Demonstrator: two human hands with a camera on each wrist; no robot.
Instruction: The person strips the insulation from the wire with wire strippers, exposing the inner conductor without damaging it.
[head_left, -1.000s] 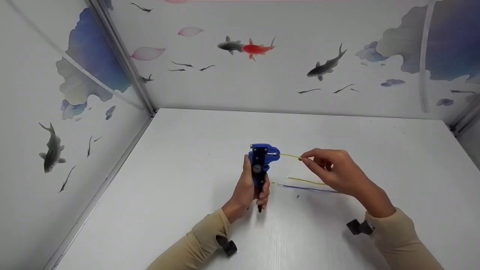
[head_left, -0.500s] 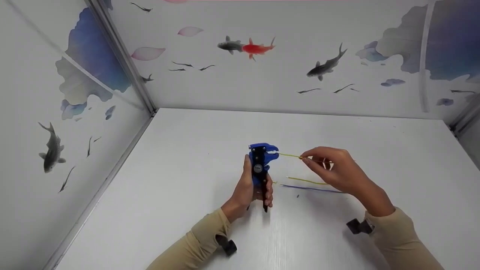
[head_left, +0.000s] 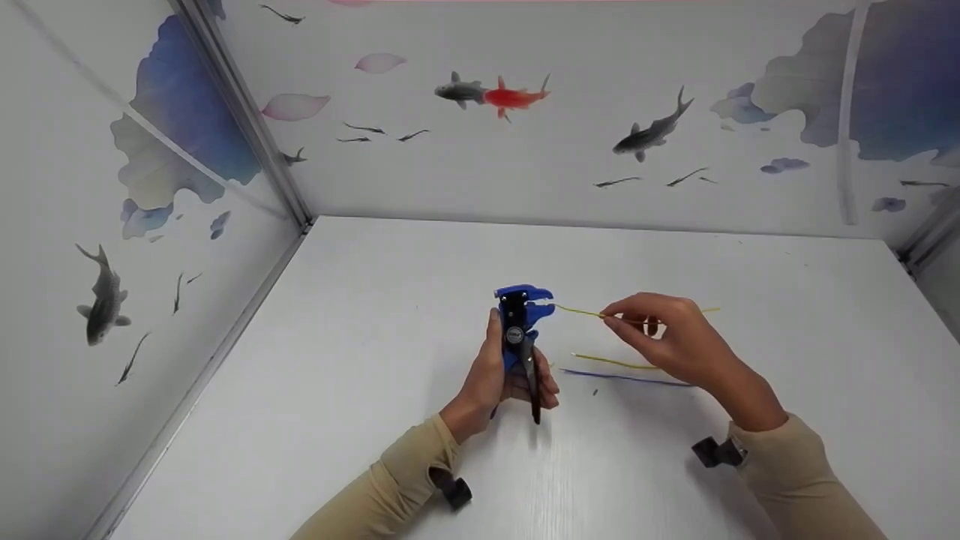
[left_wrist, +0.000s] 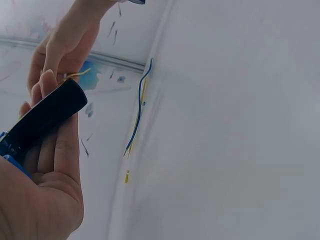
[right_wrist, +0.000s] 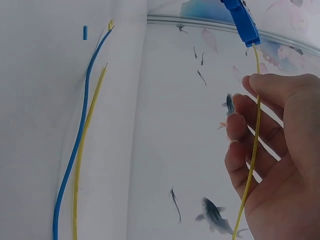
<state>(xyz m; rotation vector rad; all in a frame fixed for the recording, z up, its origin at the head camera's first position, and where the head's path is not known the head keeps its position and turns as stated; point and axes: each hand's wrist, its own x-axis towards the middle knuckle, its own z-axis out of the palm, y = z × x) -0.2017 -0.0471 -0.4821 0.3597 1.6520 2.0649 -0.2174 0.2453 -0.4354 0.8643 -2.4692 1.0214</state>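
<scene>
My left hand holds a blue and black wire stripper upright, thumb along its body and fingers behind the lever. The stripper's jaws stand apart and its handles are spread. Between thumb and fingertips my right hand pinches a yellow wire. One end of that wire reaches the mouth of the jaws; the rest runs across the palm, as the right wrist view shows. Below lie a blue wire and a second yellow wire, both with bare tips in the right wrist view.
A short blue scrap lies on the white table near the wire ends. Small yellow scraps lie close by. White panels with painted fish stand behind and on the left. Both sleeves carry black camera mounts.
The stripper's jaws have opened and its lever has swung out to the right as the left fingers loosened. The tool has shifted slightly left. The right hand keeps its pinch on the yellow wire.
</scene>
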